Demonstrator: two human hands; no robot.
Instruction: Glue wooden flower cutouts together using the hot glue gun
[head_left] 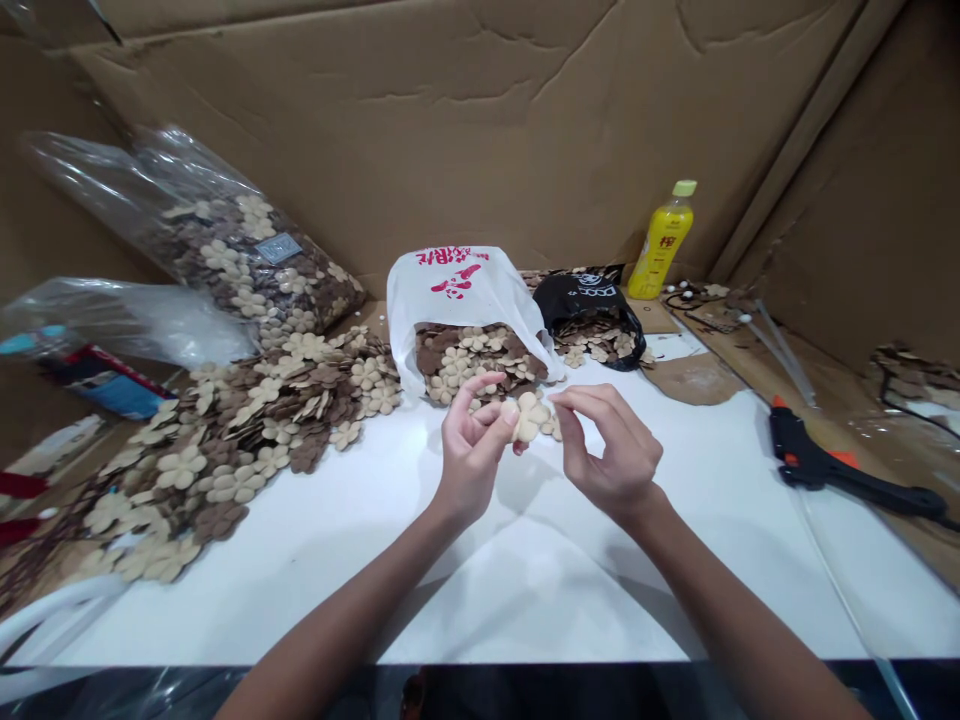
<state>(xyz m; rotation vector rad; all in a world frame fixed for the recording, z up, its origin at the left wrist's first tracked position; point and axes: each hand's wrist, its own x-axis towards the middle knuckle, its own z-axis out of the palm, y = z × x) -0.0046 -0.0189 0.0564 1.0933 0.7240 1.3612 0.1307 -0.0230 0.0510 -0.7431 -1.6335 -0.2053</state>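
Note:
My left hand (472, 450) pinches a cream flower-shaped cutout (529, 417) between thumb and fingers, over the white tabletop (360, 580). My right hand (615, 450) hovers just right of that flower, fingers curled and holding nothing I can see. Behind the hands, a white plastic carrier bag (457, 300) lies on its side, spilling cream and brown flower cutouts (469, 362). A large loose heap of the same cutouts (247, 440) spreads across the table to the left. A clear plastic bag packed with more cutouts (247, 265) lies beyond that heap.
A black hot glue gun (825, 465) lies at the right, and a yellow bottle (660, 245) stands at the back. A black bag of cutouts (592, 315) lies next to the white bag. Cardboard sheets (450, 120) line the back and sides.

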